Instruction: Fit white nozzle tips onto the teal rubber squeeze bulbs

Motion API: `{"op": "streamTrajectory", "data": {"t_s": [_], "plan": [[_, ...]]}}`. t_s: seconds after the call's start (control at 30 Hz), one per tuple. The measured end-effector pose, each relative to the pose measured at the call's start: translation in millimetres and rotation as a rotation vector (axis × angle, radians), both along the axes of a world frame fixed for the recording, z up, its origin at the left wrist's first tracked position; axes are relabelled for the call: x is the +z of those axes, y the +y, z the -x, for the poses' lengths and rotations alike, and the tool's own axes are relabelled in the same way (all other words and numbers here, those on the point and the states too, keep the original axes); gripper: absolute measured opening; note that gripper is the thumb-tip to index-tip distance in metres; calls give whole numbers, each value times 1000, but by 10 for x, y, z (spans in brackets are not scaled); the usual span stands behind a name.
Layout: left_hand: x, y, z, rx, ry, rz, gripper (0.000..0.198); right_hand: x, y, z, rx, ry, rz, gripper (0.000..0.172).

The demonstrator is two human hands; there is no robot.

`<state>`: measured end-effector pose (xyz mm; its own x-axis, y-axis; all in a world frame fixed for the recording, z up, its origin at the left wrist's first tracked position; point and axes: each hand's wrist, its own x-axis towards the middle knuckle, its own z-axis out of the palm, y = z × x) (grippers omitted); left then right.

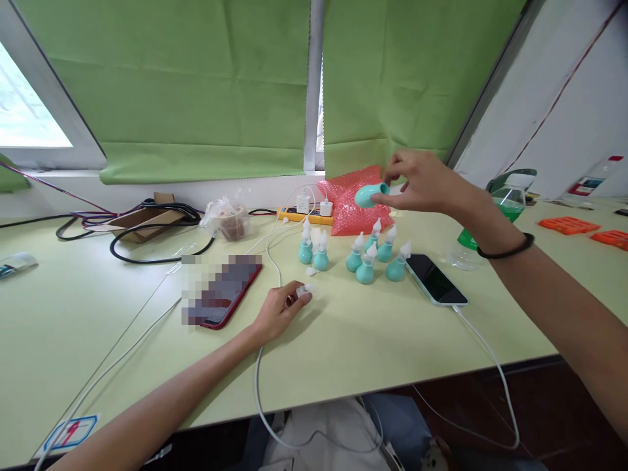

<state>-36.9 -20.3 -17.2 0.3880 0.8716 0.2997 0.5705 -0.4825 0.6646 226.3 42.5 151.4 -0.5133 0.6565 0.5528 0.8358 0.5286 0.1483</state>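
Up above the table, my right hand [422, 182] pinches a teal rubber bulb [366, 197] between thumb and fingers. The bulb lies tilted on its side, its open neck toward the hand, with no tip in it. Resting on the table, my left hand [279, 313] is closed on a small translucent white nozzle tip [305, 288]. Just beyond it lies a loose white tip [311, 271]. Several teal bulbs with white tips fitted, such as this bulb [365, 272], stand upright in two groups on the table [353, 340].
A phone [223, 294] lies left of my left hand; a charging phone [436, 280] lies right of the bulbs. Behind stand a power strip [289, 215], a pink bubble-wrap bag [346, 212] and a wrapped pot [232, 223]. A green-liquid bottle [510, 208] stands behind my right forearm.
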Motion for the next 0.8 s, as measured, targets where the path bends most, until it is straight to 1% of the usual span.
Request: {"op": "streamTrajectory", "data": {"t_s": [0.03, 0.07, 0.1, 0.17, 0.23, 0.27, 0.3, 0.33, 0.37, 0.43, 0.47, 0.53, 0.67, 0.8], "plan": [[3, -4, -1, 8, -24, 11, 30, 6, -154, 83, 74, 109, 18, 37], [7, -7, -2, 14, -48, 20, 29, -28, -298, 173, 153, 217, 66, 36], [10, -9, -2, 17, -71, 29, 28, -103, -422, 266, 235, 314, 146, 33], [16, -13, -3, 19, -104, 43, 27, -360, -575, 446, 380, 495, 318, 26], [21, -16, -2, 22, -119, 50, 27, -709, -593, 600, 459, 639, 500, 25], [23, -17, -1, 24, -121, 51, 26, -893, -563, 664, 472, 721, 558, 26], [25, -18, 1, 26, -123, 50, 26, -1071, -518, 720, 461, 775, 607, 26], [26, -19, 3, 28, -125, 46, 26, -1234, -469, 767, 427, 821, 622, 26], [27, -20, 6, 28, -126, 41, 26, -1377, -423, 805, 383, 855, 597, 25], [29, -21, 10, 24, -122, 27, 27, -1589, -362, 855, 312, 825, 486, 25], [30, -21, 12, 15, -114, 23, 28, -1659, -351, 868, 298, 777, 444, 26], [34, -23, 13, -13, -88, 19, 30, -1739, -360, 871, 283, 686, 387, 26], [46, -34, 10, -83, -40, 25, 32, -1771, -405, 837, 313, 547, 307, 25], [71, -53, 6, -85, -42, -29, 23, -1789, -403, 824, 365, 462, 266, 15]]}}
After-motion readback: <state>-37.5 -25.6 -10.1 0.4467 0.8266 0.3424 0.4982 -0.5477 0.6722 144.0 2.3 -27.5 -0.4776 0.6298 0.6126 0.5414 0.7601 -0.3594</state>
